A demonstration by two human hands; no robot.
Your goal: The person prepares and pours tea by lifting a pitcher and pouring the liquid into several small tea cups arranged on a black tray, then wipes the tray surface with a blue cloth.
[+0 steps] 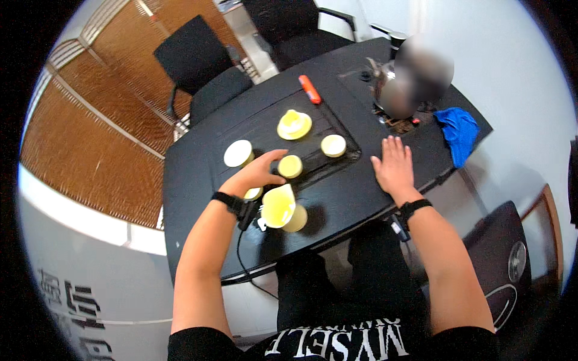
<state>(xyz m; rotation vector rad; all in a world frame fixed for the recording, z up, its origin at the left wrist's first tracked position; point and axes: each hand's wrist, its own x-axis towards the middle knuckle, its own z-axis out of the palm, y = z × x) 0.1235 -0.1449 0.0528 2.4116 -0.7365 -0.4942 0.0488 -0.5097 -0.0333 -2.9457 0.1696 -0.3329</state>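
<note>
My left hand (256, 173) reaches over the left part of a dark tea tray (337, 108). Its fingers and thumb are spread on either side of a small pale yellow cup (290, 167); whether they touch it I cannot tell. Partly hidden beneath that hand is another small cup (253, 194). Close by, nearer to me, stands a pale yellow pitcher (280, 207) with a spout. My right hand (395, 165) lies flat on the black table (355, 198), fingers stretched out, holding nothing.
Beyond the cup are a yellow lidded bowl (294, 124), a white-topped cup (239, 153) and another small cup (333, 145). An orange-red stick-shaped object (309, 89) lies farther back. A shiny kettle (386, 90), partly blurred, and a blue cloth (459, 135) are at right. Black chairs (195, 57) stand behind.
</note>
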